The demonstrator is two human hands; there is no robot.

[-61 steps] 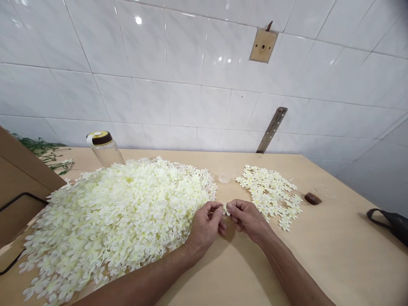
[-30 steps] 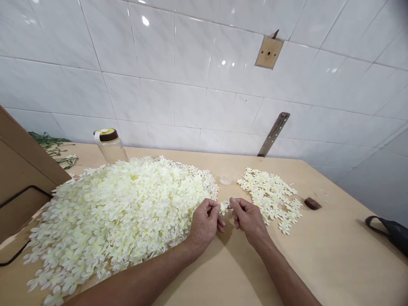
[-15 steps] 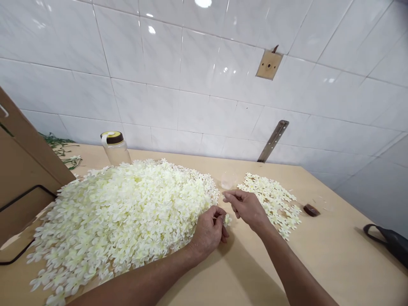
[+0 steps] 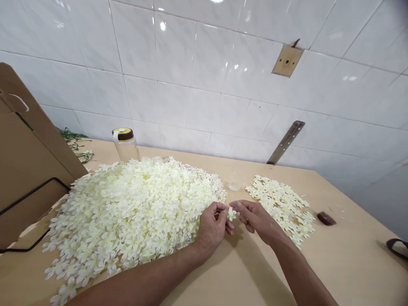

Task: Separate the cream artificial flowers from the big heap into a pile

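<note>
My left hand [image 4: 213,227] is closed in a pinch on a small white artificial flower [image 4: 231,213] with a pale yellow centre. Close against it, my right hand [image 4: 257,219] has its thumb and forefinger pressed together at the flower's edge; whatever lies between those fingertips is too small to make out. A big heap of loose white flowers [image 4: 137,212] spreads beside my left forearm. Behind my right hand lies a thinner, flat scatter of similar flowers [image 4: 280,199]. A small clear plastic piece [image 4: 234,186] sits between the two groups.
A clear bottle with a dark and yellow lid [image 4: 126,146] stands behind the heap. To the left are a cardboard box [image 4: 32,140] and green stems [image 4: 72,136]. A dark reddish-brown lump [image 4: 326,218] and a black strap [image 4: 397,247] lie right. A metal bracket [image 4: 286,142] rises by the tiled wall.
My right hand has come in to my left, closing the gap between their fingertips. The flower now faces me more fully between them. The camera view has turned slightly left.
</note>
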